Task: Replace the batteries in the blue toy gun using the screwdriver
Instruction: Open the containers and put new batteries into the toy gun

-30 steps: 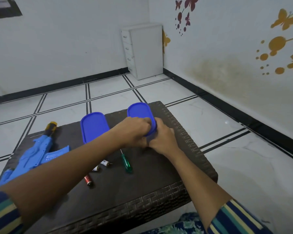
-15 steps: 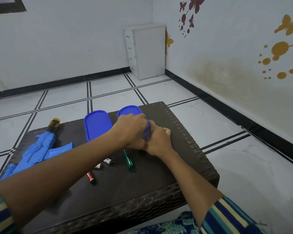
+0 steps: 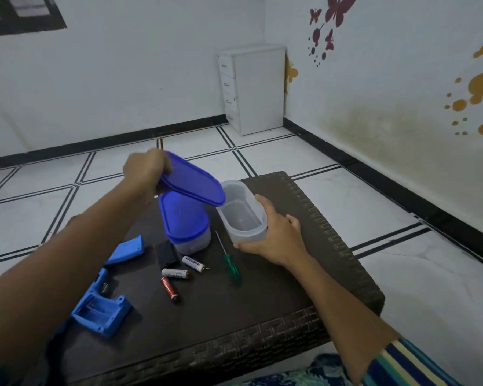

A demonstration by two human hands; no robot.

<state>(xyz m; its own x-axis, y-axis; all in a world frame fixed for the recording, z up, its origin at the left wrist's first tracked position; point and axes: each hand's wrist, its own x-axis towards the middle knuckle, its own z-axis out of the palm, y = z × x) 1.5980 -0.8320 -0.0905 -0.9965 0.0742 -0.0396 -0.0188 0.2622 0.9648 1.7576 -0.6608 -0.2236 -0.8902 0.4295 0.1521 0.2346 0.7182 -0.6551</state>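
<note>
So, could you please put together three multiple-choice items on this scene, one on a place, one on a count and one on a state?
1. Where does the green screwdriver lie?
A. On the table in front of the open container
B. Inside the open container
C. On the floor

2. How many loose batteries lie on the table?
A. One
B. Three
C. Five

3. What state is the container by the right hand in?
A. Lid on
B. Open, nothing seen inside
C. Tipped over

Answers:
1 A, it rests on the dark tabletop just near of that container.
2 B, two white and one red are seen.
3 B, the left hand holds its blue lid lifted above.
</note>
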